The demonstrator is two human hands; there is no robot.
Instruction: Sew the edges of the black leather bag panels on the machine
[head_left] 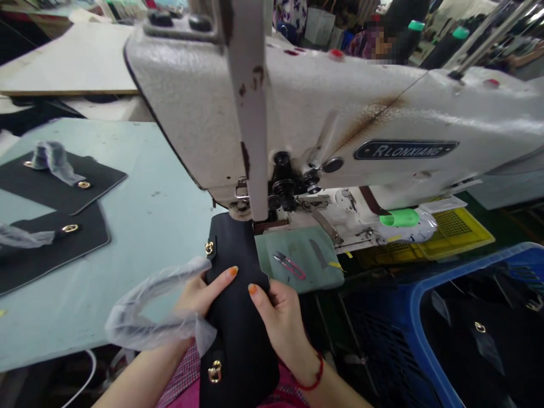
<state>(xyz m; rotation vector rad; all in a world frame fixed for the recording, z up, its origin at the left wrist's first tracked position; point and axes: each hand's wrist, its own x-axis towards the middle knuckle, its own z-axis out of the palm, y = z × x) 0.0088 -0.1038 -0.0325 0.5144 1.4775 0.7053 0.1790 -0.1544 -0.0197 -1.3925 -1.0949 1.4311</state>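
At lower centre, a black panel (240, 334) runs lengthwise almost straight up the frame, its far end pointing into the sewing machine (182, 107); the left hand (199, 296) and right hand (284, 320) grasp its long edges with their fingers.

Worn on the head, the one camera faces forward and steeply down, close above the hands (284, 320). The machine (191, 102) looms just beyond them; the view takes in the desk (140, 226) at left, a crate (414, 317) near right and the room (318, 25) at the far side.
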